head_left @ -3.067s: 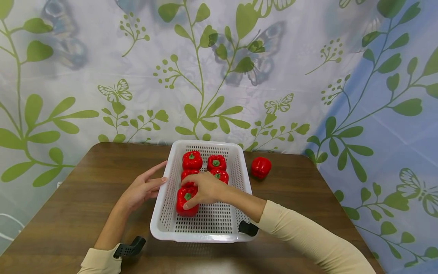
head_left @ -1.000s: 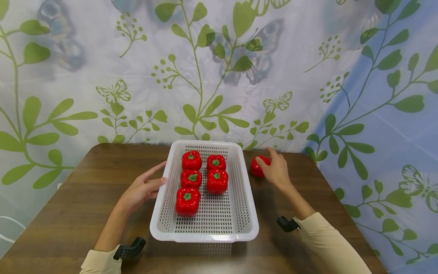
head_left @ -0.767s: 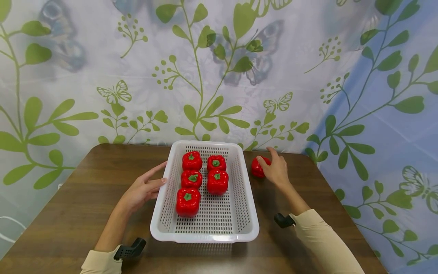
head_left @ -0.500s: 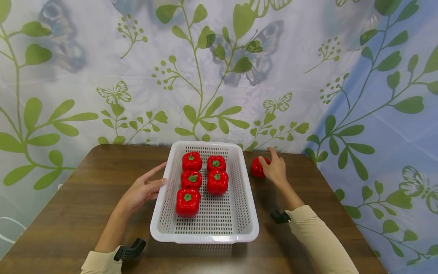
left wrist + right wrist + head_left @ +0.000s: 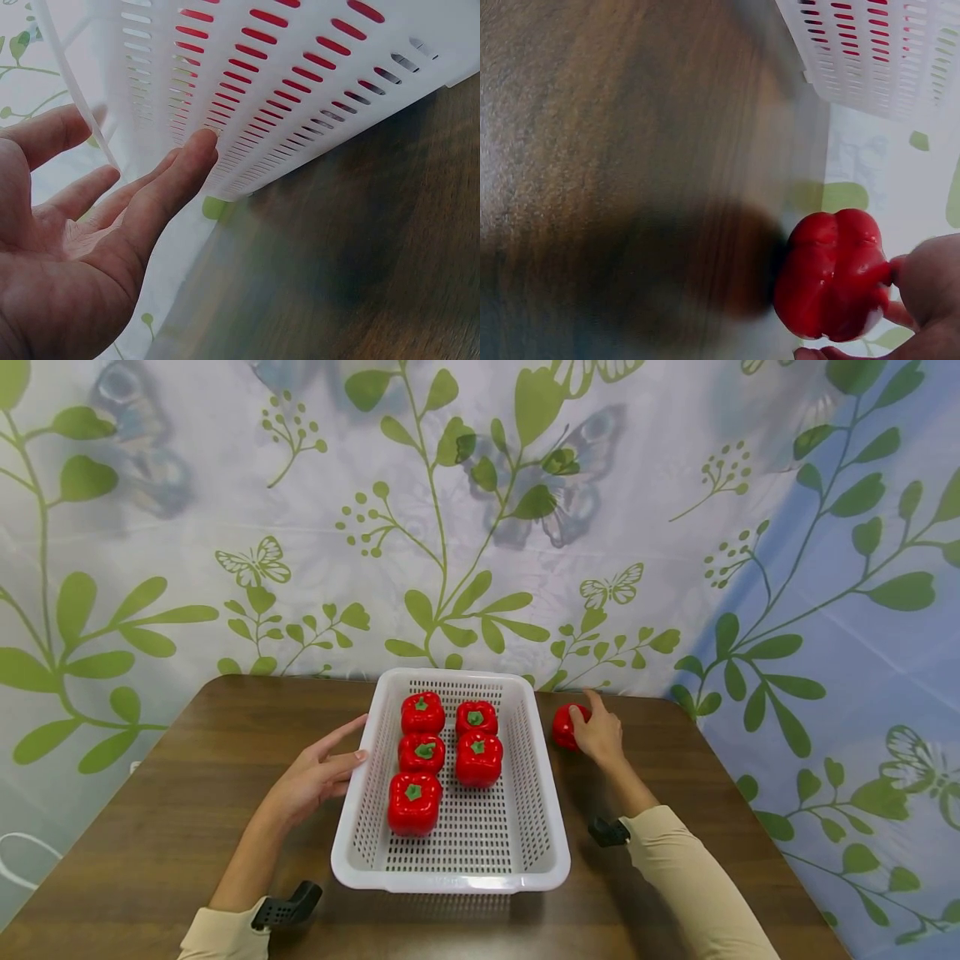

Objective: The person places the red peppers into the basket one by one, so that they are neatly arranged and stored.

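Observation:
A white perforated basket (image 5: pixel 480 860) stands on the table, with several red bell peppers, such as the front-left bell pepper (image 5: pixel 415 814), upright inside in two columns. My left hand (image 5: pixel 315 777) is at the basket's left side, fingers extended; in the left wrist view the fingertips (image 5: pixel 201 146) meet the slotted wall. To the right of the basket, my right hand (image 5: pixel 602 735) grips another red bell pepper (image 5: pixel 566 729). That pepper (image 5: pixel 832 274) lies between thumb and fingers in the right wrist view, its stem out of sight.
The brown wooden table (image 5: pixel 225 735) backs onto a curtain (image 5: pixel 300 527) printed with green leaves and butterflies. A white cable (image 5: pixel 18 860) hangs beyond the table's left edge. Black wrist cameras, such as the left one (image 5: pixel 288 906), sit at both cuffs.
My right hand has left the peppers inside the basket and gone right to the pepper outside it. Since then its forearm has swung slightly inward. My left hand stays at the basket's side.

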The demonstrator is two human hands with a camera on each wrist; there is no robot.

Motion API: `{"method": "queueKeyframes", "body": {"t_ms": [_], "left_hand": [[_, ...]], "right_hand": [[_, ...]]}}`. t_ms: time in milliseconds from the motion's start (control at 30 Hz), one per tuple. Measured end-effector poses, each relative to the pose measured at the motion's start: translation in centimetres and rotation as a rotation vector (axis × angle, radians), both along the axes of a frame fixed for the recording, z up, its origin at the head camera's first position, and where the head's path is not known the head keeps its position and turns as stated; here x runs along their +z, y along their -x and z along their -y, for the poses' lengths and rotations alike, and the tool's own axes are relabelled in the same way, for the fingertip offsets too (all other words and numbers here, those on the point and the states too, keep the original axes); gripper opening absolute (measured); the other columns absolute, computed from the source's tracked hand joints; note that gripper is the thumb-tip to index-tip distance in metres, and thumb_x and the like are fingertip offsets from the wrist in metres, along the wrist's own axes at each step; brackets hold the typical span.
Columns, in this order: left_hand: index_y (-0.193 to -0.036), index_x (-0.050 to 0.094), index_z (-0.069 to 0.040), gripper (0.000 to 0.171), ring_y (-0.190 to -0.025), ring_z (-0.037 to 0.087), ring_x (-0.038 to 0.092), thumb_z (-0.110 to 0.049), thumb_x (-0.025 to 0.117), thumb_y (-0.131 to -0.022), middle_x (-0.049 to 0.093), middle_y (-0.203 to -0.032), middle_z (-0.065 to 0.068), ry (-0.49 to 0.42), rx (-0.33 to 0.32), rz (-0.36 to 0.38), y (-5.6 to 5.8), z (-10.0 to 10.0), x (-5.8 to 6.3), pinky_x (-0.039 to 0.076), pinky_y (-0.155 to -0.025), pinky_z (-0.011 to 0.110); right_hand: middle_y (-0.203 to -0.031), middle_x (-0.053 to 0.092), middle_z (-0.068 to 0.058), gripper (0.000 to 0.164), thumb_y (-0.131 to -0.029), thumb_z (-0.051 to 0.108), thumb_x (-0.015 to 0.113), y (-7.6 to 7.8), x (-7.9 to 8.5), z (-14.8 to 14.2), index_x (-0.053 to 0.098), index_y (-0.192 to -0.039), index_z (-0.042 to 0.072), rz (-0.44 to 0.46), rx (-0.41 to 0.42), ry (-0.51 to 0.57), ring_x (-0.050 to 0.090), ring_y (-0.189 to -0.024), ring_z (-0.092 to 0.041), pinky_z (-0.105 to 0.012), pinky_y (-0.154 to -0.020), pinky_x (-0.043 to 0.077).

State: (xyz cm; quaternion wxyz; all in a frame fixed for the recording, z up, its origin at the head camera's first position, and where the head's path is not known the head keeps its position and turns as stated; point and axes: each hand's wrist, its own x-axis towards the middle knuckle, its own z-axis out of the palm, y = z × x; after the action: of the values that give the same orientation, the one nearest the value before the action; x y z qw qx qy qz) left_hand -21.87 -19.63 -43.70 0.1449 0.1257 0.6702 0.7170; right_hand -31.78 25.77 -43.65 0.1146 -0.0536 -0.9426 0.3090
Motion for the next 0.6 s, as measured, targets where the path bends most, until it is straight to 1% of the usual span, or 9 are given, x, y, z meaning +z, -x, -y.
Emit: {"method": "queueKeyframes", "body": {"t_ms": [367,600], "left_hand": [[-0.152,0.024,-0.022,0.062,-0.111,0.039,0.059,-0.017,0.054,-0.097,0.046,-0.137,0.029,-0.005,-0.008,-0.004,-0.11,-0.03,0.13,0.053,-0.082,0.050],[-0.152,0.024,-0.022,0.062,-0.112,0.038,0.059,-0.017,0.054,-0.098,0.045,-0.138,0.029,-0.004,-0.014,-0.006,-0.16,0.00,0.15,0.053,-0.083,0.051]], "right_hand": [[-0.138,0.046,-0.027,0.051,-0.100,0.037,0.040,-0.01,-0.45,-0.12,0.032,-0.146,0.015,0.100,-0.004,-0.024,0.041,-0.122,-0.054,-0.062,-0.101,0.033],[-0.137,0.047,-0.026,0.050,-0.099,0.036,0.040,-0.23,-0.44,0.03,0.035,-0.144,0.015,0.080,-0.002,-0.022,0.042,-0.121,-0.054,-0.062,-0.100,0.033]]}}
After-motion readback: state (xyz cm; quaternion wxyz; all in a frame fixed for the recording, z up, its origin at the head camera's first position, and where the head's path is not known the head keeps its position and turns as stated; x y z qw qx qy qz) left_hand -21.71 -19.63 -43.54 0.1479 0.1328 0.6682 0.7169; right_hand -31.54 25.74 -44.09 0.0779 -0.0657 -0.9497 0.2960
